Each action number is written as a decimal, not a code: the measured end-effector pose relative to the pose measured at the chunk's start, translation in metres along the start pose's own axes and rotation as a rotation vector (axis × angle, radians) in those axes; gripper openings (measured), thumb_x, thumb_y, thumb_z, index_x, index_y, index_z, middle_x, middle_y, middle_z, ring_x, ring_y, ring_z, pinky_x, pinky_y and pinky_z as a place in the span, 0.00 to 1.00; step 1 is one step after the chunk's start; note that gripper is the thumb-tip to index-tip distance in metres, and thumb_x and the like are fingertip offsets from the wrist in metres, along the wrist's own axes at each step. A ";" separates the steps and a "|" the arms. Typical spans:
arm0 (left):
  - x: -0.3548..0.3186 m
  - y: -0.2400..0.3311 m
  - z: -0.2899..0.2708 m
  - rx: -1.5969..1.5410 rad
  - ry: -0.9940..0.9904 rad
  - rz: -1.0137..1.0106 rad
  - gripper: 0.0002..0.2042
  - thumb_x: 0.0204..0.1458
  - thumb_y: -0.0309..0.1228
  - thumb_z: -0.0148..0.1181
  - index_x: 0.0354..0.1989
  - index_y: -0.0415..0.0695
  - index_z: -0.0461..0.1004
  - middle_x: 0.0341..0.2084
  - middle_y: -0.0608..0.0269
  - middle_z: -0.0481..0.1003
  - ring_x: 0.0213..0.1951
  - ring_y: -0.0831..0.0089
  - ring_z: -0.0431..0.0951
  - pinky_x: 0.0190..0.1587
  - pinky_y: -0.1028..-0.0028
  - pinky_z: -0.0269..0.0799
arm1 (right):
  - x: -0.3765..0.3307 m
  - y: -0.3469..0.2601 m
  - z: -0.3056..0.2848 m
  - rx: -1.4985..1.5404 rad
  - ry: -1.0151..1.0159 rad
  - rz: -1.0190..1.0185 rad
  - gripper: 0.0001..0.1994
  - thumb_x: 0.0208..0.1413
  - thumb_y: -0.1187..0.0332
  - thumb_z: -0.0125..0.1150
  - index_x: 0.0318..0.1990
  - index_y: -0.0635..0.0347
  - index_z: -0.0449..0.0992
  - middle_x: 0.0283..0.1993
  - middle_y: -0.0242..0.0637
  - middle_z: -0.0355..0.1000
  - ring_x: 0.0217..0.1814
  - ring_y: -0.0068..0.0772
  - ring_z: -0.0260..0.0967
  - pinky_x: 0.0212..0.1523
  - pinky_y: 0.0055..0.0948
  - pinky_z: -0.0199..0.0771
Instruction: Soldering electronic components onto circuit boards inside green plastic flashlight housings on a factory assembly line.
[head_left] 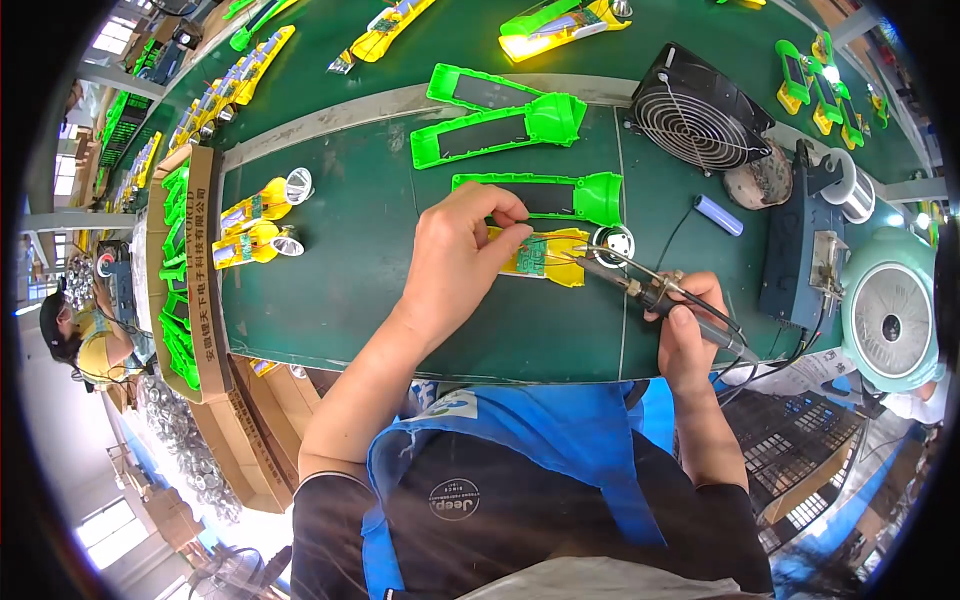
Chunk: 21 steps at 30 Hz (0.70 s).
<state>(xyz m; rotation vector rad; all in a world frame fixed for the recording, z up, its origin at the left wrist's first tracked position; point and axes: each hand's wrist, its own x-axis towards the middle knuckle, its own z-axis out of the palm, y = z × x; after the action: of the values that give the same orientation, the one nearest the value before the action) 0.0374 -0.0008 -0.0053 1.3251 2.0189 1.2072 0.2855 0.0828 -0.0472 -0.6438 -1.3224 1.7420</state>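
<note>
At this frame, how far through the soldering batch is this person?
Done, apparently: two yellow flashlight halves with reflectors lie set aside at left. In hand: the left hand pins a yellow half with a green circuit board, while the right hand holds a soldering iron with its tip at the board. Left: three green shells wait behind, and a blue battery lies loose.

Green workbench mat (330, 290), grey strip running across its far part. Lying on it: three green housing shells (500, 128), one near the middle (545, 195); two yellow half-assembled flashlights with reflectors (258, 228) at left; one yellow flashlight half with circuit board (545, 255) at centre; blue cylindrical cell (718, 215); black fan (695, 115) tilted; blue soldering station (795, 250); solder spool (850, 185). Cardboard box of green shells (185, 270) abuts the left edge.
</note>
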 end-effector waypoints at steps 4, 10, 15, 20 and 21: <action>0.004 -0.002 0.001 -0.015 0.039 0.018 0.06 0.46 0.19 0.65 0.32 0.38 0.74 0.25 0.62 0.76 0.17 0.78 0.64 0.21 0.75 0.62 | 0.003 -0.001 0.003 -0.023 0.010 -0.008 0.13 0.55 0.66 0.62 0.40 0.65 0.66 0.36 0.42 0.70 0.34 0.27 0.69 0.41 0.29 0.71; 0.002 -0.008 0.004 -0.144 0.029 -0.097 0.05 0.48 0.19 0.63 0.32 0.39 0.74 0.25 0.64 0.76 0.16 0.81 0.63 0.21 0.78 0.61 | 0.005 0.008 -0.002 -0.133 0.021 -0.075 0.15 0.54 0.63 0.63 0.40 0.64 0.67 0.33 0.38 0.71 0.29 0.27 0.72 0.60 0.44 0.67; -0.003 -0.016 -0.008 -0.219 -0.100 0.069 0.05 0.48 0.18 0.63 0.33 0.40 0.76 0.27 0.62 0.74 0.24 0.75 0.70 0.26 0.76 0.68 | 0.006 0.000 0.008 -0.240 -0.015 -0.049 0.12 0.56 0.64 0.62 0.38 0.63 0.68 0.28 0.34 0.73 0.30 0.22 0.74 0.69 0.50 0.55; -0.007 -0.018 -0.015 0.045 -0.210 0.396 0.06 0.45 0.17 0.63 0.30 0.39 0.73 0.34 0.57 0.69 0.30 0.62 0.74 0.31 0.66 0.71 | 0.008 -0.002 0.013 -0.324 -0.024 -0.035 0.10 0.57 0.65 0.61 0.37 0.61 0.69 0.25 0.33 0.74 0.31 0.21 0.74 0.69 0.50 0.54; -0.006 -0.016 -0.016 0.042 -0.211 0.392 0.06 0.45 0.17 0.63 0.30 0.39 0.73 0.34 0.57 0.69 0.30 0.62 0.74 0.31 0.66 0.71 | 0.008 -0.001 0.011 -0.304 -0.018 -0.017 0.10 0.56 0.65 0.61 0.36 0.61 0.69 0.25 0.34 0.75 0.31 0.22 0.74 0.70 0.50 0.53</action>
<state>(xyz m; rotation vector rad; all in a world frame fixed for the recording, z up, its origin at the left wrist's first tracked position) 0.0205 -0.0155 -0.0112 1.8467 1.6939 1.1284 0.2732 0.0838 -0.0423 -0.7841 -1.6171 1.5490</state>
